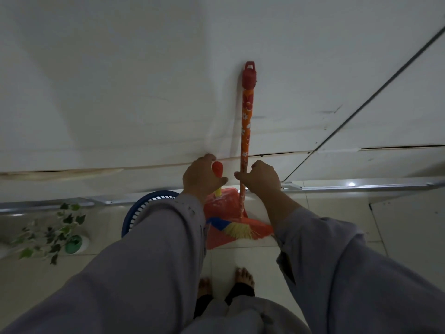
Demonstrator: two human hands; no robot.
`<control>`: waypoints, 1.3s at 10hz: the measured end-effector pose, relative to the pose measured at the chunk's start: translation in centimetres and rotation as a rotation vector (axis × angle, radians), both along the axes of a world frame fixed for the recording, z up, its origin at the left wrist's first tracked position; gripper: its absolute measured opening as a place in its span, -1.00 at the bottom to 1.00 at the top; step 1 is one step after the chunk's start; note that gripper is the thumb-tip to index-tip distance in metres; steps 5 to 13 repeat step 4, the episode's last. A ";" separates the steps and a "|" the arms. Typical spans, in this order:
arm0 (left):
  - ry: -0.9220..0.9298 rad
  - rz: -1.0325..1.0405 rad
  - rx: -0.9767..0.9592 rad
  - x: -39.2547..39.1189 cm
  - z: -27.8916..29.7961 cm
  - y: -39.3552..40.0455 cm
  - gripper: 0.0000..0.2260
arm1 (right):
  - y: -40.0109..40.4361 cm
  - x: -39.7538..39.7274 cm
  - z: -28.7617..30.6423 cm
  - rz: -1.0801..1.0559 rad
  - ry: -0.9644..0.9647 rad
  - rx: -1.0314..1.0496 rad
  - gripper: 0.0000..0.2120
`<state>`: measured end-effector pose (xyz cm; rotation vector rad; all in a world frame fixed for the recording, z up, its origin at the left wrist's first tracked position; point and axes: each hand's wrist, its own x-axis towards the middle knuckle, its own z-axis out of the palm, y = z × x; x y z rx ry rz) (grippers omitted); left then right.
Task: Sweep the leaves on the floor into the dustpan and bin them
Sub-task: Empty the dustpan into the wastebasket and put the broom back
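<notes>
Left hand (201,178) curled round dustpan handle (218,175); right hand (261,175) fingers pinch broom stick (245,131). Broom bristles (239,231) in dustpan (225,213), at wall (120,80).

The left sleeve (154,237) hides most of the blue basket (144,206) and the dustpan's (231,213) left edge, the left hand (201,178) covers part of the dustpan handle (218,169), and both sleeves are cut off by the bottom edge.
</notes>
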<state>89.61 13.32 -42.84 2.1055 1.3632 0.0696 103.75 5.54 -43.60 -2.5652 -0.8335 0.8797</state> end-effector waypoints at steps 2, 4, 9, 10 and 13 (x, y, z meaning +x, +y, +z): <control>0.018 -0.060 0.024 -1.8 2.7 -0.3 -0.42 | -1.4 -1.4 2.4 -0.056 -0.008 -0.028 -0.64; 0.008 -0.102 0.051 -2.9 7.0 -0.8 -0.44 | -3.3 -2.8 6.8 -0.129 -0.017 0.027 -0.63; 0.008 -0.102 0.051 -2.9 7.0 -0.8 -0.44 | -3.3 -2.8 6.8 -0.129 -0.017 0.027 -0.63; 0.008 -0.102 0.051 -2.9 7.0 -0.8 -0.44 | -3.3 -2.8 6.8 -0.129 -0.017 0.027 -0.63; 0.008 -0.102 0.051 -2.9 7.0 -0.8 -0.44 | -3.3 -2.8 6.8 -0.129 -0.017 0.027 -0.63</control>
